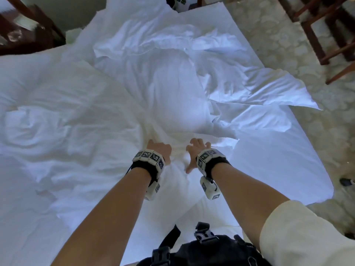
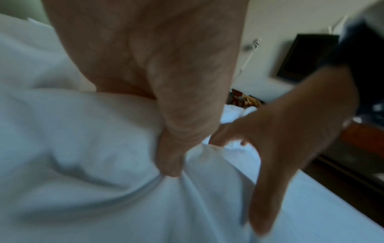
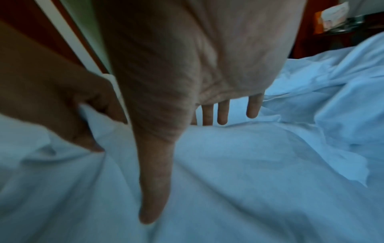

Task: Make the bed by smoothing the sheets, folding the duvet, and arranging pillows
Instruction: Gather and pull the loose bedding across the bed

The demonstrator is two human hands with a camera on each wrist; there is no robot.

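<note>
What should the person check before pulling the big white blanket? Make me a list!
1. Left hand grips the duvet: ok, fabric is bunched in its fingers.
2. Right hand grips too: not ok, its fingers are spread and hold nothing.
3. Duvet lies flat: not ok, it is crumpled in a heap.
4. Sheet smooth on the right side: ok, mostly flat.
5. Pillow out of the way: not ok, it lies against the duvet.
6. Duvet corners found: cannot tell.
</note>
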